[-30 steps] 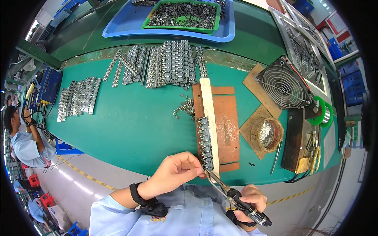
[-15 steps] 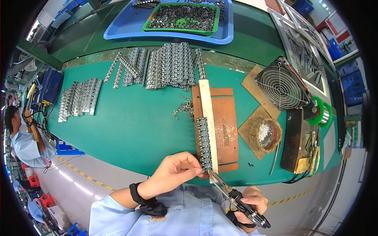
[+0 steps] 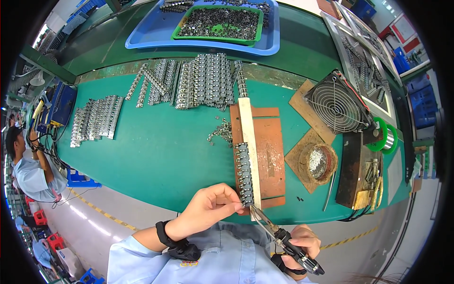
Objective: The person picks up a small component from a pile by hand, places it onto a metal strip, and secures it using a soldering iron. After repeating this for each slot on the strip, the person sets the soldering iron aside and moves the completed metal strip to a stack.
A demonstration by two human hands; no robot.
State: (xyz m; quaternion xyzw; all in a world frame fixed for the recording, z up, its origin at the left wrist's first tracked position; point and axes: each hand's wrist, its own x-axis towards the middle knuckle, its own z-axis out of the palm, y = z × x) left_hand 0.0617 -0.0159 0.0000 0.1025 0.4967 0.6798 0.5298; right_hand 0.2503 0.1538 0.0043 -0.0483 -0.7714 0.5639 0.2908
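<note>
Against a pale straight bar (image 3: 249,137) on a reddish-brown board (image 3: 271,161) lies a strip of small circuit boards (image 3: 244,173). My left hand (image 3: 210,206) is at its near end, thumb and forefinger pinched together; anything between the fingertips is too small to make out. Wrapped in my right hand (image 3: 305,244) is a black-handled soldering iron (image 3: 286,239). Its metal tip points up and left, reaching the strip's near end beside my left fingertips. Whether the tip touches a part cannot be told. Loose metal pieces (image 3: 221,132) lie left of the board.
Further strips (image 3: 205,80) are stacked at the back, with another group (image 3: 97,118) at left. A tray (image 3: 262,28) of small parts stands behind. To the right are a fan (image 3: 338,104), a round pot (image 3: 321,163), a solder spool (image 3: 388,136) and a dark metal block (image 3: 352,165).
Both hands, the iron and the strip keep almost the same places. The whole view has shifted very slightly.
</note>
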